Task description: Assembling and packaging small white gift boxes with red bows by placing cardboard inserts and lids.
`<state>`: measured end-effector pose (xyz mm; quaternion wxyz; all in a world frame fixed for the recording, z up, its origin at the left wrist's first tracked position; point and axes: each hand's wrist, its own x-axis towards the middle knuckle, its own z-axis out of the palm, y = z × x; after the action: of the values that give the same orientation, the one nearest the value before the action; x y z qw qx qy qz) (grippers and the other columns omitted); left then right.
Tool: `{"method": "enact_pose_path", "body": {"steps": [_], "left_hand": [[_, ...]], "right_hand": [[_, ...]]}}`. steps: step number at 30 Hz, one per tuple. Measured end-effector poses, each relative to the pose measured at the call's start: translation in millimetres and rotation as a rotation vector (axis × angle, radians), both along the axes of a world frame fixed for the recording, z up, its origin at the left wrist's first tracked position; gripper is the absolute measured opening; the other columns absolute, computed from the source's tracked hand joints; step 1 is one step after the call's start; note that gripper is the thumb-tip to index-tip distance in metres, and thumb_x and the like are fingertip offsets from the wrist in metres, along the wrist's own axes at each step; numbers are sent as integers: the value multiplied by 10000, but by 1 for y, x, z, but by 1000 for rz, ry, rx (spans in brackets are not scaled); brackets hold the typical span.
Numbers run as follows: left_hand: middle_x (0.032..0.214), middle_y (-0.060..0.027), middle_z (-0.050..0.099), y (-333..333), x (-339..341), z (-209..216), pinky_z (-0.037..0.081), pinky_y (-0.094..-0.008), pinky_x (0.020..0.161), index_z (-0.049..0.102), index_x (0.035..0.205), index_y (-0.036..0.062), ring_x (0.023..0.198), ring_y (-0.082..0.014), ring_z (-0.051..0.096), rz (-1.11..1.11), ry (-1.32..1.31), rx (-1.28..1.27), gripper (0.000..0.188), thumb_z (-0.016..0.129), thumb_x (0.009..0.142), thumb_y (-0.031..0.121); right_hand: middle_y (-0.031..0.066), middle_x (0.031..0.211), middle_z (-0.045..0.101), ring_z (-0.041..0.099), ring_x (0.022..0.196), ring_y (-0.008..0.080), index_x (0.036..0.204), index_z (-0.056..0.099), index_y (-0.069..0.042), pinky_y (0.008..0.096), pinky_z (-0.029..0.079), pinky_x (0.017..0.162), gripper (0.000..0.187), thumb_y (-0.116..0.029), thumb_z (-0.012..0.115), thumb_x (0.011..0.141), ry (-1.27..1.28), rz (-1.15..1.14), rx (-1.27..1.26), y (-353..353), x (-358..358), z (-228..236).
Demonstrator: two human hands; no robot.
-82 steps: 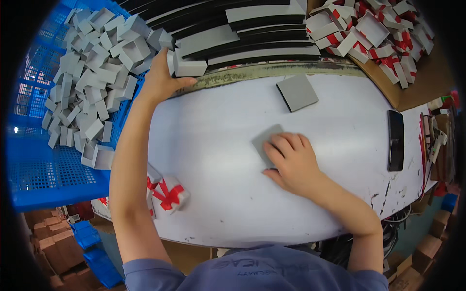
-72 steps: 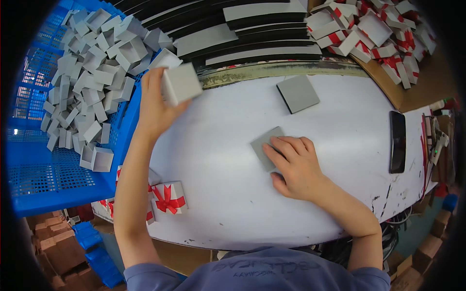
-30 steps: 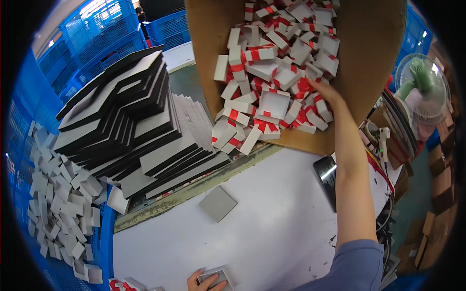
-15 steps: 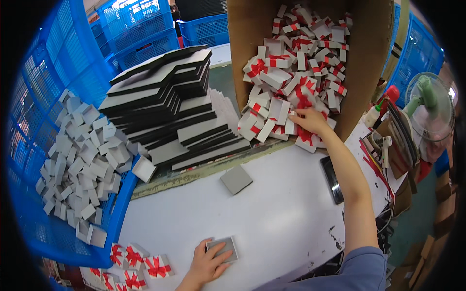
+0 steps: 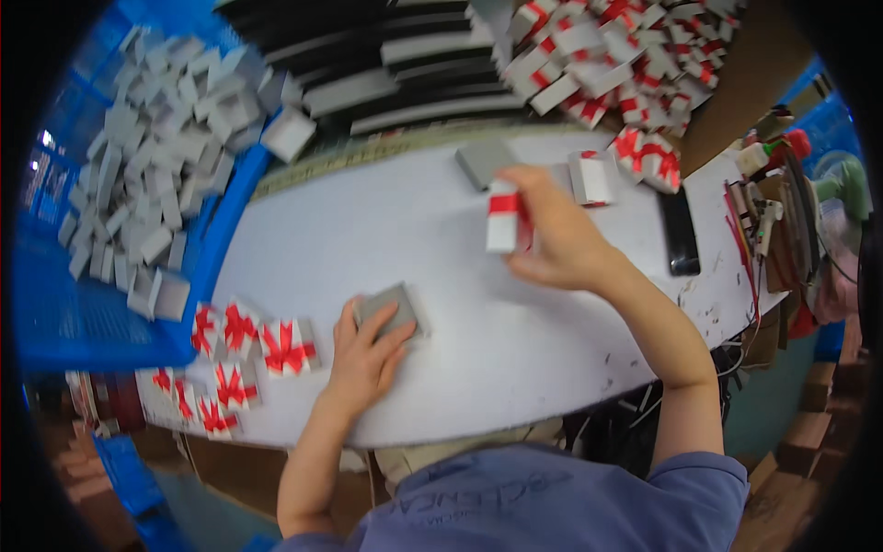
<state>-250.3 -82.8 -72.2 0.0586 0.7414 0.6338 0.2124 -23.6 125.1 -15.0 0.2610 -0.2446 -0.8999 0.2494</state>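
Note:
My left hand (image 5: pixel 366 361) rests at the table's near middle, its fingers closed over a small white box with a grey foam insert (image 5: pixel 387 310). Above the table, to the right of it, my right hand (image 5: pixel 566 230) grips a white box lid with red ribbon (image 5: pixel 502 217) by its side. Just beyond that hand lies a square grey foam pad (image 5: pixel 481 166). Another white lid with a red edge (image 5: pixel 589 178) sits beside the pad, and lids with red bows (image 5: pixel 647 158) lie farther right. Several finished-looking white boxes with red bows (image 5: pixel 289 348) stand left of my left hand.
A blue crate (image 5: pixel 216 262) full of small white box trays (image 5: pixel 152 184) stands on the left. Stacked black-and-grey foam sheets (image 5: pixel 368 69) are at the back, beside a heap of ribboned lids (image 5: pixel 635 55) in a cardboard carton (image 5: pixel 750 64). A dark phone (image 5: pixel 680 235) lies right.
My right hand has come away from the heap toward the middle, carrying a ribboned lid. Another lid now lies on the table. The view has tilted down; my left hand stays on its box.

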Motion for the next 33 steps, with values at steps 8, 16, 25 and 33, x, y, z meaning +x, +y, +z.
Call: {"method": "enact_pose_path", "body": {"steps": [8,16,25,33], "left_hand": [[1268,-198,310,-6,-2,-28,396,-414,909,227,1328,24,1085,-353,428,-19,-354,155,887,778,655,194],[1371,-243,246,23,2,-25,356,-422,989,161,1370,-1,1238,-394,319,-161,-364,101,1065,818,570,243],[1178,-110,502,28,4,8,235,-491,1010,435,1256,18,1171,-309,399,16,54,66,817,745,585,366],[1263,-151,485,-46,-129,17,153,-598,1004,438,1269,27,1226,-401,344,927,151,-218,822,676,628,484]], "right_hand": [[166,1159,507,493,1036,328,1213,456,-16,393,394,892,770,-238,787,554,67,65,-166,-39,-5,-52],[182,1190,489,492,1056,325,1175,493,-9,418,400,882,752,-340,773,560,-140,366,132,-78,-50,-25],[249,1360,306,325,1209,417,1285,384,14,474,278,1003,777,-311,726,668,-213,388,64,-78,-50,-50],[243,1417,225,221,1295,404,1353,342,-62,468,171,1052,749,-264,692,723,-152,-147,418,-26,-55,-50]]}}
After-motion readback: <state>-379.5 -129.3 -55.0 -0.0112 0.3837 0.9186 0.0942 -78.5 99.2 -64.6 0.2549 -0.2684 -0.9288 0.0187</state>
